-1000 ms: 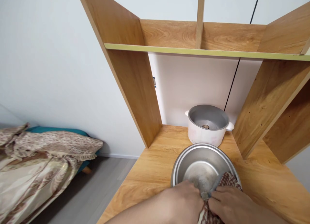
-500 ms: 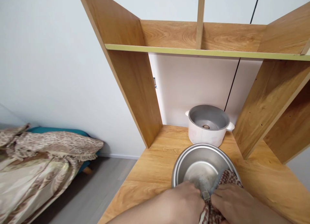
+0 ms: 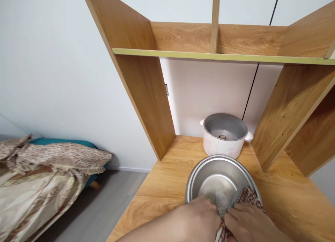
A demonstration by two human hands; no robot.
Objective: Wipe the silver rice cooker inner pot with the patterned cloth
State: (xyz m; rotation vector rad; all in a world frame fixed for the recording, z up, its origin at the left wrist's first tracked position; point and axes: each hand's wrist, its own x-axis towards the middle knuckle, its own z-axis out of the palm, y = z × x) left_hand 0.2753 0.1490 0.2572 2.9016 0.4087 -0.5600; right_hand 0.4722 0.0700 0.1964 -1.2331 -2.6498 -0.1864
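At the near rim of the metal bowl (image 3: pixel 217 183), both hands are hard at work now, close together, with a brown-and-white cloth (image 3: pixel 248 196) bunched between them. Left hand (image 3: pixel 200 214): fingers curled into a fist on the cloth, tips hidden. Right hand (image 3: pixel 247 221): fingers bent over the same cloth, gripping it, with a fold poking up beyond the knuckles and against the bowl's right side. And the bowl itself? It sits upright on the wooden bench (image 3: pixel 154 203), directly in front of the white cooker (image 3: pixel 222 146); whether the two touch, I cannot tell from this angle. Here's the danger: with both hands on cloth, neither looks to be steadying the bowl. A hard press on that near rim could tip it towards the person; a forward shove could send it skidding into the cooker, and the cooker's right-hand handle is already close to the upright board (image 3: pixel 282 119). Watch that loose fold too: should it snag on the rim, one sharp tug could drag the bowl sideways
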